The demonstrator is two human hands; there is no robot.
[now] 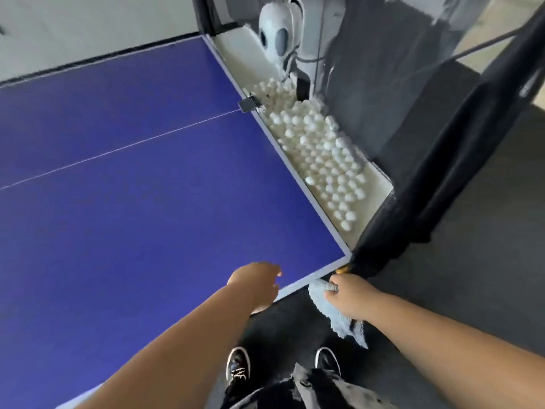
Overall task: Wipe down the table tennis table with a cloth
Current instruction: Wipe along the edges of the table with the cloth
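Head view: the blue surface point(147, 202) fills the left side, and its near right corner is the landmark for everything else. Just right of that corner, off the edge and over the dark floor point(472, 276), the right hand point(351, 295) has its fingers curled round a bunched pale-blue cloth point(339, 317). The loose end of the cloth hangs below the fist. Carried like this the cloth touches none of the playing area, so wiping here looks not yet begun, or paused between strokes.

Left of the corner, the left hand point(259, 283) hangs over the near edge, fingers loosely bent and holding nothing. It is blurred, so contact with the surface cannot be told. It may be there to brace the person while the other arm reaches in.

Beyond the corner, along the end edge, a white tray point(380, 184) holds a heap of white balls point(321, 154) under a ball machine point(277, 33). Black netting point(413, 208) drapes down to the corner itself, which is likely to crowd a wipe there. The person's shoes point(237, 367) stand below the corner.
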